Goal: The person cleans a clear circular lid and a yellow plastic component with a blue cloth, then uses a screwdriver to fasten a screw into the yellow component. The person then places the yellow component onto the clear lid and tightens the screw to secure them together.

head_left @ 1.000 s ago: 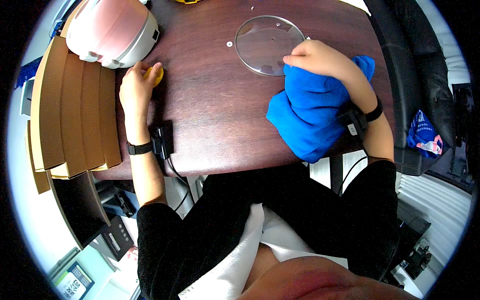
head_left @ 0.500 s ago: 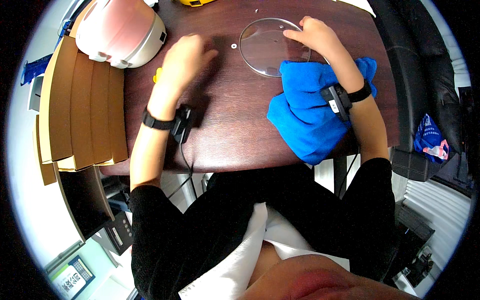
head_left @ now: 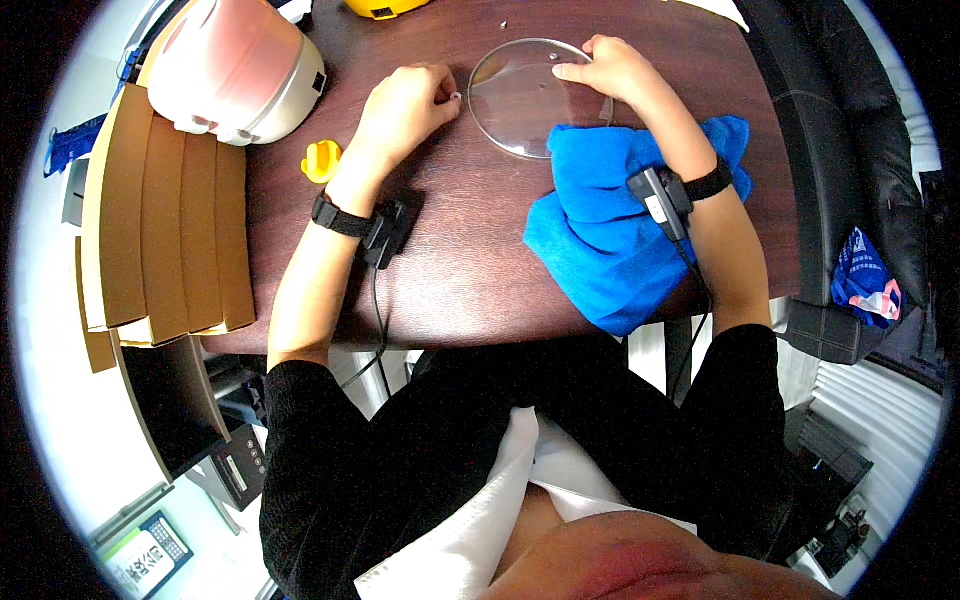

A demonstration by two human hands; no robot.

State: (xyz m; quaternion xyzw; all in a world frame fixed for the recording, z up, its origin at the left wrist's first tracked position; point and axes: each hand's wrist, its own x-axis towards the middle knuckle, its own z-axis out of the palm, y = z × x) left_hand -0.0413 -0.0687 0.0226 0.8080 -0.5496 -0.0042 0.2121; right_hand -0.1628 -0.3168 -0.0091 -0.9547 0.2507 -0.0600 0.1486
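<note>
Our right hand (head_left: 612,72) rests fingertips flat on the clear glass disc (head_left: 532,97), pinning it to the counter (head_left: 450,270); blue cloth (head_left: 630,220) lies under that wrist. Left hand (head_left: 405,105) is nearly closed, pinching a small white bit (head_left: 455,96) just off the disc's left rim. Looks like fitting work: next move needs fine alignment at the disc's centre hole. Pink appliance (head_left: 235,65) crowds the far left; open room sits beyond the disc.

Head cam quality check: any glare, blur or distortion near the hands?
Head view: strong fisheye, table edges bow and a black vignette rings the frame. Sharp, no motion blur on the left hand or right hand. Soft sheen on the clear disc, not blown out. Lighting even; the rim is brighter at left.
</note>
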